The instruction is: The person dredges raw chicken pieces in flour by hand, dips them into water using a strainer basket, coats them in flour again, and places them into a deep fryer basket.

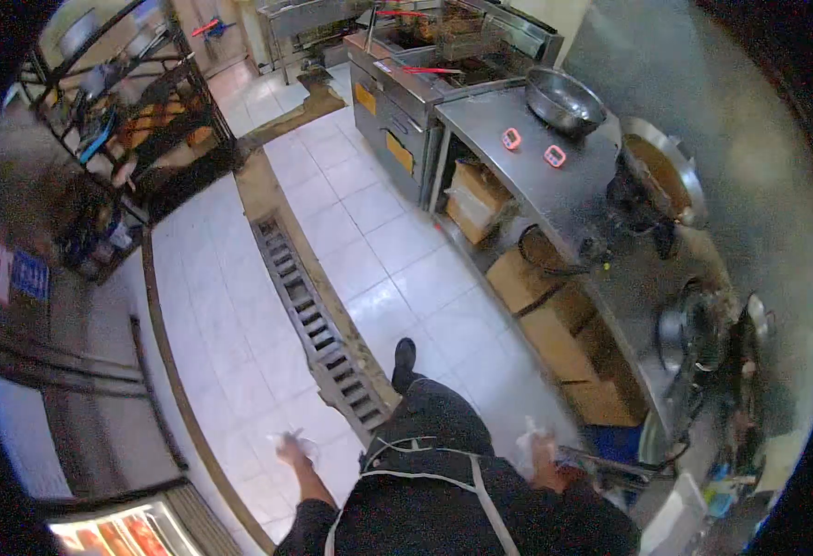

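My left hand (293,450) hangs out over the white floor tiles, in what looks like a clear plastic glove. Motion smears its fingers, and no held object shows there. On the other side, my right hand (540,456) is beside my body, also wrapped in clear plastic. Its fingers are blurred too, so I cannot see whether they grip anything. Dark bars (610,461) at the counter's near end lie just right of that hand; I cannot tell whether they touch. Between my hands is my dark clothing with a pale-strapped apron (416,474).
A steel counter (508,116) runs along the right, bearing a metal bowl (564,100), two red-rimmed timers (555,156) and a large pan (661,171). Cardboard boxes (555,338) fill its lower shelf. A floor drain grate (309,320) lies ahead; a dark rack (179,120) stands far left.
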The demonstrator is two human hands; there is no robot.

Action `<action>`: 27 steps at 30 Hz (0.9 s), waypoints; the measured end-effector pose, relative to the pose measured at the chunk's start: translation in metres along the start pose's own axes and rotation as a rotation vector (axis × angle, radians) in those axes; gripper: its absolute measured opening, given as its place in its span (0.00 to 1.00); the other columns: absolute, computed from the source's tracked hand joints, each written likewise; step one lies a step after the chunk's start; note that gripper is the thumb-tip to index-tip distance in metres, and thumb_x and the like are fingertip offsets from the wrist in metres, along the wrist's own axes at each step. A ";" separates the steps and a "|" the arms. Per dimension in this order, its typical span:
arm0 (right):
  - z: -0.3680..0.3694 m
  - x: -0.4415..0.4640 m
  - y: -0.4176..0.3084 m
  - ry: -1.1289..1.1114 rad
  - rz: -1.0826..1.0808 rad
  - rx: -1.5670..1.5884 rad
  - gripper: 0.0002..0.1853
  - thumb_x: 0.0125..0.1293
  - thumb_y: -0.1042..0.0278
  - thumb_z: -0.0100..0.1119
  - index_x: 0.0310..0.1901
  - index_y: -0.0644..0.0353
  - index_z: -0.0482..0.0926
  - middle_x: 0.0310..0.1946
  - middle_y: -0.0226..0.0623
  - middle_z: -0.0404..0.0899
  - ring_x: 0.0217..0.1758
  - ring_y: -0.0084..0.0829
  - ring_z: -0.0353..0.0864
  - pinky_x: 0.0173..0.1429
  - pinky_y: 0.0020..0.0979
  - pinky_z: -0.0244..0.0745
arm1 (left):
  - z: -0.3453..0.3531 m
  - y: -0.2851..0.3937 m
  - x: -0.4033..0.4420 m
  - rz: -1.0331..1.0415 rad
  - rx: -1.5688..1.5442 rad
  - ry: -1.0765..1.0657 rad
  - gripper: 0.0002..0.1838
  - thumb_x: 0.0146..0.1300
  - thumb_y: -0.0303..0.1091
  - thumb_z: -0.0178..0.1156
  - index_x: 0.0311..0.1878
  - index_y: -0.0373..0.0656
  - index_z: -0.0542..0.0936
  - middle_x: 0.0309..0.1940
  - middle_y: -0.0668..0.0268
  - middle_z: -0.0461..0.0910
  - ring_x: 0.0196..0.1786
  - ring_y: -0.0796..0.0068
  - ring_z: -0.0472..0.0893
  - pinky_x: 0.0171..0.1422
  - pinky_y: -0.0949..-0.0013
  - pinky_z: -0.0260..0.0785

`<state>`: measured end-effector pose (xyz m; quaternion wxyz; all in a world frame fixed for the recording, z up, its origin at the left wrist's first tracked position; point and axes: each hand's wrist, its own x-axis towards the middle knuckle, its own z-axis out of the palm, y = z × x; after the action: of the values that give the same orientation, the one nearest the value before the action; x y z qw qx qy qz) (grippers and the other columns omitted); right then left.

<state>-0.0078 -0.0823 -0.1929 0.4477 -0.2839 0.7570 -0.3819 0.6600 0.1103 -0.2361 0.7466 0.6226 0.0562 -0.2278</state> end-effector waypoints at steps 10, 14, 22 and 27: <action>0.347 0.145 -0.271 -0.152 -0.374 -0.781 0.28 0.54 0.61 0.63 0.55 0.64 0.70 0.55 0.47 0.71 0.61 0.42 0.68 0.67 0.36 0.61 | 0.126 0.075 0.150 0.257 0.671 -0.177 0.13 0.58 0.27 0.55 0.46 0.38 0.69 0.30 0.60 0.75 0.23 0.64 0.77 0.24 0.62 0.76; 0.494 0.219 -0.387 -0.342 -0.808 -0.608 0.16 0.58 0.59 0.56 0.47 0.54 0.76 0.36 0.39 0.75 0.39 0.34 0.74 0.43 0.33 0.69 | 0.201 0.108 0.255 0.813 0.728 -0.466 0.18 0.58 0.29 0.59 0.51 0.39 0.68 0.33 0.60 0.78 0.24 0.64 0.78 0.25 0.64 0.76; 0.663 0.195 -0.724 -0.602 -1.165 -0.221 0.23 0.59 0.45 0.52 0.50 0.48 0.80 0.22 0.37 0.75 0.27 0.32 0.74 0.33 0.37 0.69 | 0.437 0.228 0.505 0.451 0.528 -0.331 0.36 0.60 0.36 0.62 0.67 0.35 0.57 0.48 0.58 0.73 0.46 0.66 0.76 0.45 0.55 0.74; 0.728 0.226 -0.856 -0.663 -1.196 -0.067 0.24 0.59 0.44 0.52 0.45 0.55 0.81 0.27 0.40 0.78 0.32 0.34 0.76 0.38 0.37 0.70 | 0.773 0.432 0.493 0.592 0.368 -0.603 0.23 0.61 0.45 0.59 0.50 0.39 0.67 0.31 0.63 0.74 0.28 0.73 0.73 0.30 0.65 0.68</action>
<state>0.6201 -0.9614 0.1913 0.3587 -0.7691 0.3044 -0.4327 1.1217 -0.7094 0.1423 0.6394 0.6401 -0.3851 -0.1819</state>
